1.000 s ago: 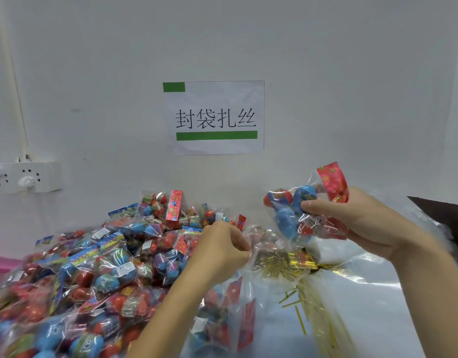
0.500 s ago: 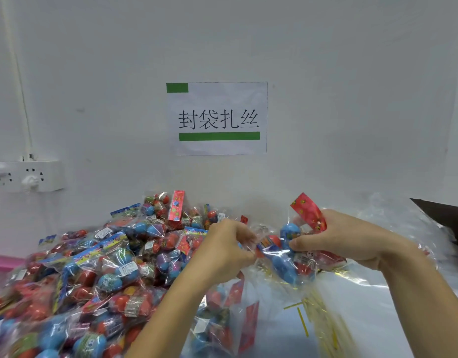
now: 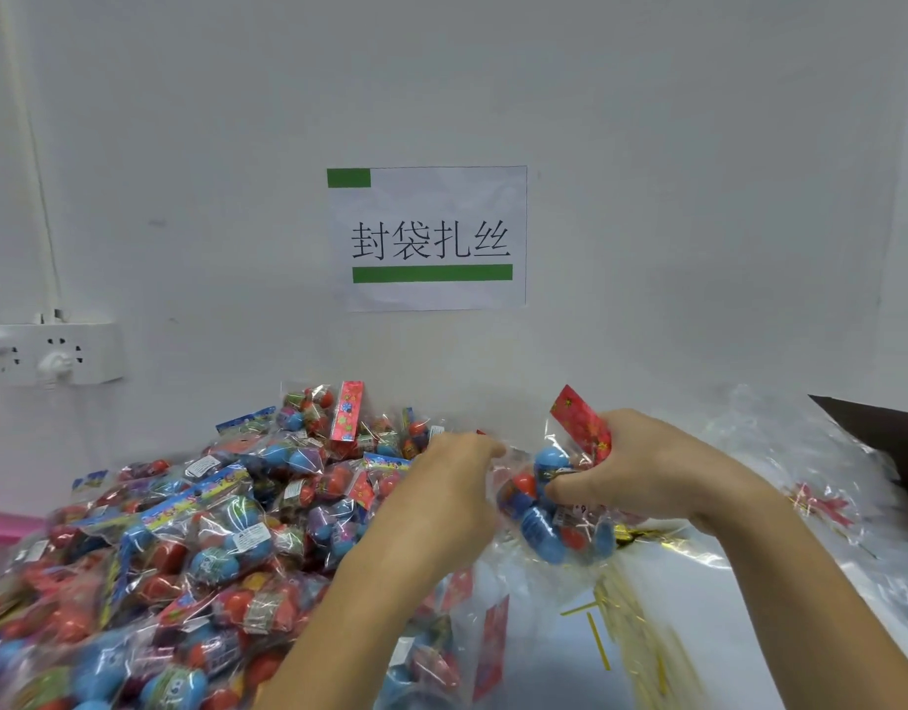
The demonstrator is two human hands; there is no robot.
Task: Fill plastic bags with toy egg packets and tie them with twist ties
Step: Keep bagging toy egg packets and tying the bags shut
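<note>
1. Clear plastic bag [image 3: 523, 484] sits between both hands, just above the table, right of the big pile of egg packets [image 3: 196, 535]. The mouth is hard to make out through the glare.
2. Right hand [image 3: 651, 468] has fingers curled round an egg packet [image 3: 554, 499], its red header card [image 3: 582, 425] sticking up. Thumb is on the near side.
3. Left hand [image 3: 452, 484] has fingers curled, pinching the bag film at its left edge. Looks like it's holding the mouth open, but I can't tell for sure.
4. To do it well: keep the mouth stretched, feed the eggs in first, header last.
5. Don't let the film fold under the packet.
6. Gold twist ties [image 3: 621, 607] lie near right, within reach for closing.
</note>
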